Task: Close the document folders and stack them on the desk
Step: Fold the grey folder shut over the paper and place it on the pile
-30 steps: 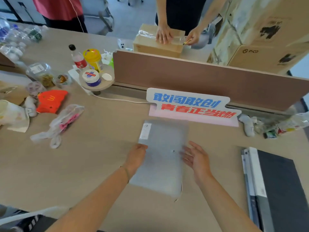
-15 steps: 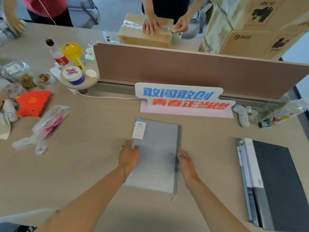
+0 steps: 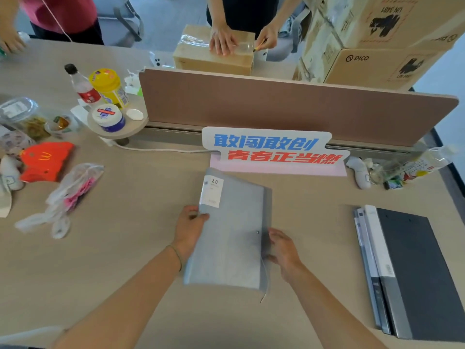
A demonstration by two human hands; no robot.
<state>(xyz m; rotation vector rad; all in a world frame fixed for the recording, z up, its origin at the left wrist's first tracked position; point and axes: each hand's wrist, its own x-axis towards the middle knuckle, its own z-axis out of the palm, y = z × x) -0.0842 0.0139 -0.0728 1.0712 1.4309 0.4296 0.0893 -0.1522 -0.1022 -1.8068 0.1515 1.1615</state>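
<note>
A closed grey folder with a white "20" label near its far left corner is in the middle of the desk, its left edge raised off the surface. My left hand grips that left edge, thumb on top. My right hand holds the right edge beside a small stud, and a thin cord hangs from the near right corner. To the right, a stack of closed folders lies flat, a dark grey one on top.
A brown divider panel and a sign with blue and red characters stand behind the folder. Bottles, jars, plastic bags and a red wrapper crowd the left. Across the divider a person tapes a cardboard box. Big cartons are stacked far right.
The folder lay flat under both hands; now both hands grip its edges and its left side is lifted and tilted.
</note>
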